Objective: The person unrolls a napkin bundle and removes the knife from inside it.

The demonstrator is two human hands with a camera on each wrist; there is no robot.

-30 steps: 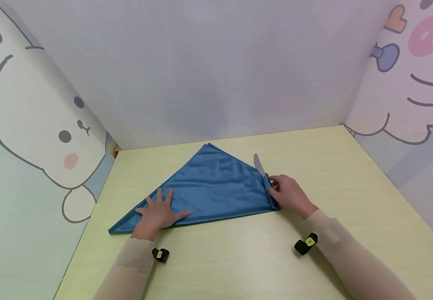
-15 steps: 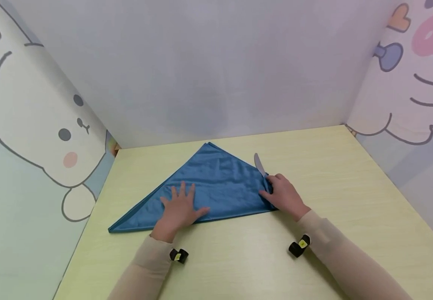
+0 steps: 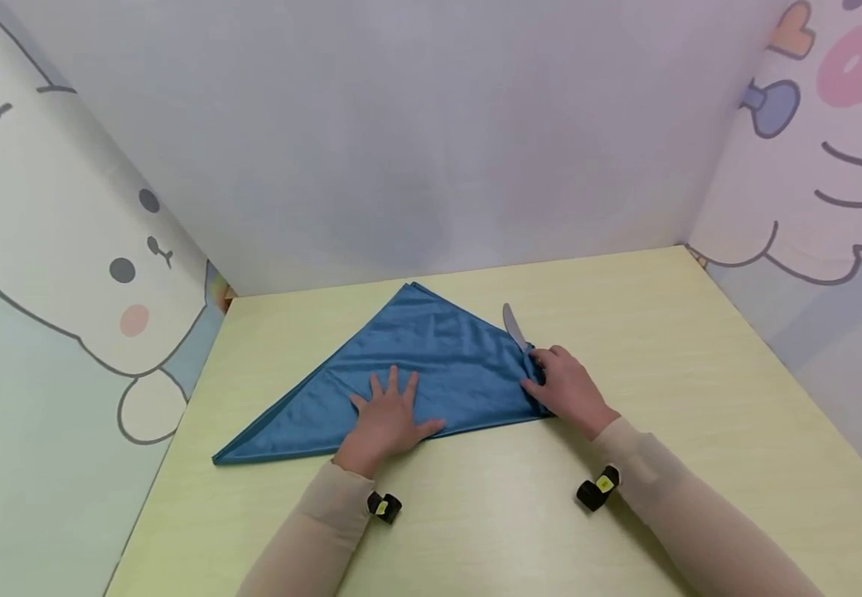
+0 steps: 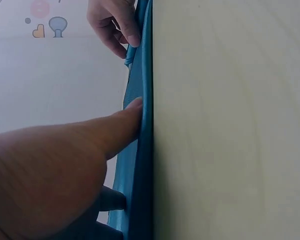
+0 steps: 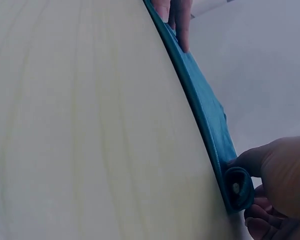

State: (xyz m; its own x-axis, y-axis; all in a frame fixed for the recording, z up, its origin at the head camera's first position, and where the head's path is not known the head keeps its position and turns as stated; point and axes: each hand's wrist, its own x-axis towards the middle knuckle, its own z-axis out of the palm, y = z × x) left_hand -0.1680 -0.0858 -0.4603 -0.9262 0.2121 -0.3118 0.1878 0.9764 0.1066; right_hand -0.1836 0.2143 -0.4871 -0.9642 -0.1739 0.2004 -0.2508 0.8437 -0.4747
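Note:
A blue satiny cloth napkin (image 3: 453,365), folded to a wide triangle, lies on the table with its point toward the back. My left hand (image 3: 386,419) rests flat on its front middle, fingers spread, thumb along the near edge. At the right end my right hand (image 3: 569,394) grips the rolled-up side of the napkin, thumb on the inner side. A table knife's silver blade (image 3: 513,326) sticks out of the far end of this roll; the rest is hidden in the cloth. The right wrist view shows the roll's coiled end (image 5: 238,187) with something pale at its centre.
The pale wooden table (image 3: 476,522) extends around the napkin. A plain light backdrop (image 3: 431,141) rises at its back edge, with cartoon-printed panels (image 3: 65,290) at both sides. Black wrist cameras (image 3: 384,507) sit at both cuffs.
My left hand has slid rightward over the napkin, from near its left corner to the front middle. My right hand has shifted slightly left, its thumb further over the roll.

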